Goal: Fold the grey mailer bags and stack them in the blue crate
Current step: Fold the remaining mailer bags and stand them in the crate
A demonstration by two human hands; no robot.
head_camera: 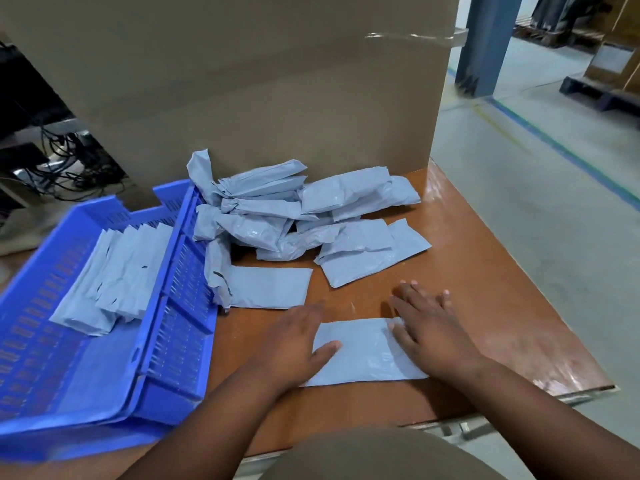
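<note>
A: Where are the hands?

B: Both lie flat on one grey plastic mailer bag (363,351) near the front of the brown bench (485,271). The left hand (298,344) presses its left end, fingers straight, thumb spread across the plastic. The right hand (426,327) presses the right end, fingers splayed, fingertips reaching past the bag's far edge onto the bench.

A: So neither grip is closed round anything?

B: No. Each grip is spread apart, pressing, not pinching.

A: And beyond that bag?

B: Just behind it, left of centre, lies a flat folded grey bag (273,287), its left end touching the crate wall. Farther back sits a loose heap of crumpled grey mailer bags (294,213), against the tall brown cardboard box (242,81) standing on the bench.

A: The crate?

B: The blue slotted plastic crate (176,306) stands at the left. Inside it, a row of folded grey bags (114,275) overlaps toward its far end.

A: Anything else?

B: Grey floor (536,202) with painted lines at the right, a blue post (488,39) behind.
</note>
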